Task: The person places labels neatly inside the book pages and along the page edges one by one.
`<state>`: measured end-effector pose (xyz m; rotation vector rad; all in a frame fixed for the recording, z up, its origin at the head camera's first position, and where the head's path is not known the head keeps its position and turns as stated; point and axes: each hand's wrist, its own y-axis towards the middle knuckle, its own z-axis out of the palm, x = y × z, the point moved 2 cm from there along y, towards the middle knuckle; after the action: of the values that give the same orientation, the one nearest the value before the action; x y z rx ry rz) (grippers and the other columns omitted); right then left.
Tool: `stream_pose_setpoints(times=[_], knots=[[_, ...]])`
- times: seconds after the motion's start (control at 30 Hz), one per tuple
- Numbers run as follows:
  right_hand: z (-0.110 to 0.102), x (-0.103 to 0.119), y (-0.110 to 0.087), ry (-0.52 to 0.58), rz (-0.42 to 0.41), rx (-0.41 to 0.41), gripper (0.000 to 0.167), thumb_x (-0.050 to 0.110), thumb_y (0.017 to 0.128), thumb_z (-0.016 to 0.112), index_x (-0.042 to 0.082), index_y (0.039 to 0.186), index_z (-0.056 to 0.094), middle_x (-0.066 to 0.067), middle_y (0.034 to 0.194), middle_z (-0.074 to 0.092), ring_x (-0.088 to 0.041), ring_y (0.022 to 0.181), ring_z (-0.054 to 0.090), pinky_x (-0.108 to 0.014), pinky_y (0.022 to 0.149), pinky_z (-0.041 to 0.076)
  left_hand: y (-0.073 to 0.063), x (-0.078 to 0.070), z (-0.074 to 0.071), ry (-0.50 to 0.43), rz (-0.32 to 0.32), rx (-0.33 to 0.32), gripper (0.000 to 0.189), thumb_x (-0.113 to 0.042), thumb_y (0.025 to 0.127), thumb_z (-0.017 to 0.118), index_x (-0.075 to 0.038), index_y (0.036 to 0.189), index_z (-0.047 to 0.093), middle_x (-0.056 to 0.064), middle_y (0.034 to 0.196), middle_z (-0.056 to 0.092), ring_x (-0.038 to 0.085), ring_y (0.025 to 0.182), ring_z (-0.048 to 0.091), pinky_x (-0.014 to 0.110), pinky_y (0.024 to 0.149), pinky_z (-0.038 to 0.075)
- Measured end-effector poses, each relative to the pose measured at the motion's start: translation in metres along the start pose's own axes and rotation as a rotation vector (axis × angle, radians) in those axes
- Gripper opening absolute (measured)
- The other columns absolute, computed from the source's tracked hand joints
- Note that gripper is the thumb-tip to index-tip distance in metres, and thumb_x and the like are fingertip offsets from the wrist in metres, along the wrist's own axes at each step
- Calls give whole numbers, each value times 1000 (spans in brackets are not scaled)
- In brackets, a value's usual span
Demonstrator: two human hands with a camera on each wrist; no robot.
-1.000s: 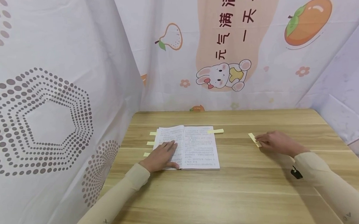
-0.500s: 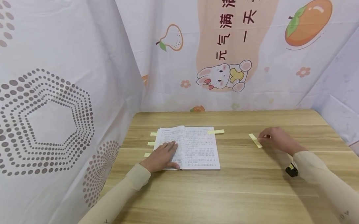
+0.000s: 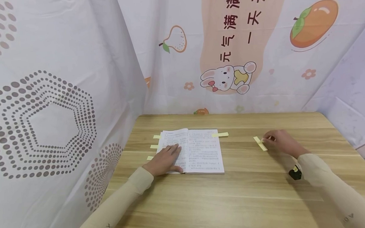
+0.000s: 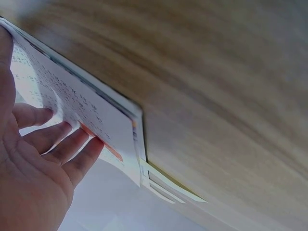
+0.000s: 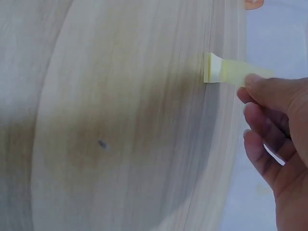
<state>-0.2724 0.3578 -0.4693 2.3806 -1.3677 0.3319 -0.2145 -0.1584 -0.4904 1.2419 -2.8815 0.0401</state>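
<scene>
White cloth printed with rings of grey-brown dots hangs at far left, a dotted curtain (image 3: 54, 128) beside the wooden counter (image 3: 218, 200). Next come three pale yellow index tabs (image 3: 154, 146) sticking out past the left edge of an open paperback book (image 3: 203, 153), which lies flat on the counter. The left hand (image 3: 164, 160) rests on its left page, fingers extended and slightly apart, gripping nothing; light, even pressure there should hold the page flat without creasing it. A longer yellow tab (image 3: 220, 134) juts from the right page's upper edge. Well apart, farther right, a small sticky-note pad (image 3: 260, 143) lies slanted on the counter. The right hand (image 3: 281, 142) pinches a yellow strip (image 5: 236, 72) narrowly between thumb and forefinger; it appears joined to the pad at its far end. Peeling seems the step in hand: a low, slow, straight pull would limit curling, and the pad, with nothing pinning it, could slide or lift along.
</scene>
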Motion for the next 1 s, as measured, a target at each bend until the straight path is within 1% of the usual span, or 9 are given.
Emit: stream_pose_setpoints(times=[0.07, 0.13, 0.27, 0.37, 0.47, 0.6, 0.73, 0.8, 1.0], knots=[[1, 0, 1, 0, 13, 13, 3, 11, 92, 77, 12, 90, 76, 5, 82, 70, -10, 70, 59, -31, 62, 49, 0, 0, 0, -2, 1, -2, 102, -73, 91, 49, 5, 156, 37, 25, 158, 39, 39, 142, 43, 52, 112, 41], [3, 0, 3, -15, 12, 29, 10, 11, 91, 79, 16, 86, 72, 9, 78, 66, -8, 68, 55, -30, 60, 46, -1, 0, -1, -9, 2, -3, 102, -73, 92, 50, 5, 156, 36, 25, 158, 39, 40, 142, 43, 53, 112, 41], [10, 4, 9, -85, -53, 31, 17, 6, 87, 81, 19, 86, 70, 8, 80, 67, -12, 71, 61, -35, 64, 52, -1, -1, 0, -20, 3, -3, 102, -73, 92, 50, 5, 156, 36, 26, 159, 38, 40, 143, 42, 53, 113, 40], [13, 8, 12, -138, -124, 20, 15, 1, 84, 82, 12, 92, 74, -2, 92, 74, -23, 81, 68, -44, 72, 57, -2, -1, 1, -22, 5, -6, 102, -73, 92, 51, 5, 156, 36, 26, 159, 38, 40, 143, 42, 53, 113, 41], [15, 12, 15, -200, -194, 16, 17, -4, 82, 81, 5, 97, 78, -9, 99, 75, -31, 88, 68, -48, 78, 58, -1, -1, 2, -15, 2, -3, 101, -73, 92, 51, 5, 156, 36, 25, 159, 38, 40, 143, 42, 53, 112, 41], [16, 17, 18, -279, -269, 0, 14, -6, 82, 80, 2, 93, 78, -10, 94, 75, -30, 85, 66, -46, 79, 57, 0, -2, -1, -6, 2, -7, 100, -71, 92, 53, 5, 155, 38, 25, 158, 39, 40, 142, 44, 53, 112, 41], [15, 22, 20, -316, -269, 14, 9, -4, 87, 77, 5, 86, 78, -8, 89, 74, -24, 78, 62, -42, 72, 55, 0, -3, -5, -12, 10, -22, 99, -70, 92, 54, 6, 154, 39, 26, 157, 40, 41, 141, 44, 54, 111, 42], [15, 24, 21, -327, -255, 22, 11, -3, 88, 76, 7, 83, 77, -8, 88, 74, -22, 75, 59, -40, 67, 53, -1, -3, -6, -15, 10, -19, 99, -69, 92, 54, 6, 154, 38, 26, 157, 40, 41, 141, 44, 54, 111, 42], [15, 25, 22, -316, -255, -8, 20, -6, 88, 75, 11, 77, 74, -5, 84, 75, -17, 67, 54, -42, 65, 51, -2, -3, -6, -25, 6, -7, 100, -69, 92, 54, 6, 155, 37, 27, 158, 39, 42, 142, 43, 55, 112, 41]])
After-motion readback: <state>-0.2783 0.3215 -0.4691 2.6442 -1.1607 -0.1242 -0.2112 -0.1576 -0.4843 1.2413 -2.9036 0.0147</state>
